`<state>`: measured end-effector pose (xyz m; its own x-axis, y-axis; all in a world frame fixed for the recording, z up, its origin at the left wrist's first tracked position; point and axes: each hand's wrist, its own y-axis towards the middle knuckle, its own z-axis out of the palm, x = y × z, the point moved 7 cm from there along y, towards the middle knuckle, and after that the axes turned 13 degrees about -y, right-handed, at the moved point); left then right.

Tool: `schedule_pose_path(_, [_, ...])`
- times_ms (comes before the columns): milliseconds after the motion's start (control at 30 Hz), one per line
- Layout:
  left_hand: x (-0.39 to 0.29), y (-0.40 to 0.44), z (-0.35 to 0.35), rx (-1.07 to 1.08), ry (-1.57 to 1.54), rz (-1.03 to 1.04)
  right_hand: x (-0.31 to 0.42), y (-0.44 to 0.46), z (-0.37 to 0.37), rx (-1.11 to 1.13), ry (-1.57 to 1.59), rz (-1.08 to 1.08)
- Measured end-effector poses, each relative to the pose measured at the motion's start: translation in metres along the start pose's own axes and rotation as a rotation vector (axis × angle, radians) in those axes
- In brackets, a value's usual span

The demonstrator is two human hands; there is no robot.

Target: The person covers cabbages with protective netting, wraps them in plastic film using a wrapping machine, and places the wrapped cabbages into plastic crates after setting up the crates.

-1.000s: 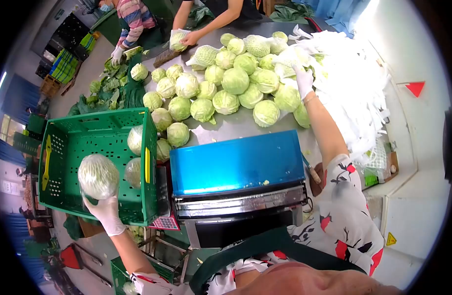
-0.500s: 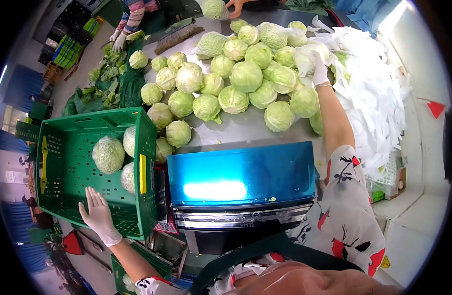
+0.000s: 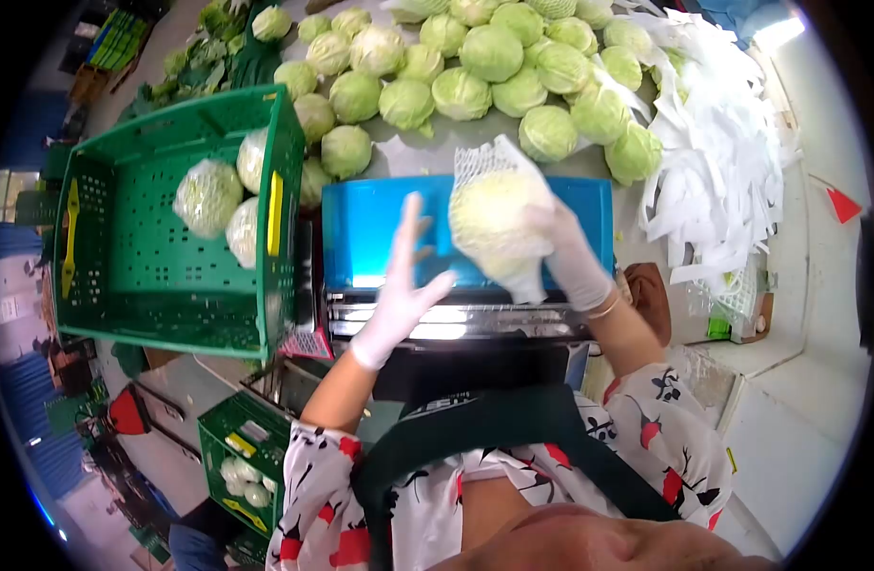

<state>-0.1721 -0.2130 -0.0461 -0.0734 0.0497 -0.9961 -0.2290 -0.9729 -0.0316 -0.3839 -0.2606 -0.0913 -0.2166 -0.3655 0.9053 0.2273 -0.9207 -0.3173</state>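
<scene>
My right hand [image 3: 572, 255], in a white glove, grips a cabbage in a white foam net [image 3: 499, 217] above the blue-topped machine [image 3: 380, 219]. My left hand [image 3: 402, 285], also gloved, is open with fingers spread over the machine's left part, apart from the netted cabbage. Left of the machine, a green crate [image 3: 161, 309] holds three wrapped cabbages [image 3: 208, 198] along its right side. Loose cabbages [image 3: 491, 52] are heaped on the table behind the machine.
White foam nets [image 3: 717, 143] are piled at the right of the table. Leafy trimmings [image 3: 199, 57] lie at the back left. A lower green crate [image 3: 218, 428] with white-wrapped items stands below left. A brown object [image 3: 648, 295] sits right of the machine.
My right hand has brought a netted cabbage from the heap to above the machine. My left hand let go of a wrapped cabbage in the crate and moved right. The view has tilted down.
</scene>
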Motion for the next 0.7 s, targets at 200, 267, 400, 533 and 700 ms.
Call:
schedule_pose_path(200, [0.032,-0.012,-0.002,0.034,0.226,-0.029,-0.048,-0.049,0.042,-0.280,-0.419,-0.234])
schedule_pose_path(267, [0.042,-0.020,-0.016,0.022,0.238,-0.068,-0.049,-0.051,0.033,-0.330,-0.622,-0.237])
schedule_pose_path(400, [0.017,-0.073,-0.064,-0.234,0.701,0.123,-0.022,-0.113,0.004,-0.670,-1.062,-0.431])
schedule_pose_path(533, [0.061,-0.138,-0.094,-0.338,1.346,-0.007,-0.058,-0.174,-0.022,-0.989,-1.798,-0.160])
schedule_pose_path(700, [0.081,-0.129,-0.082,-0.458,0.934,0.103,-0.087,-0.156,-0.005,-0.819,-1.484,-0.367])
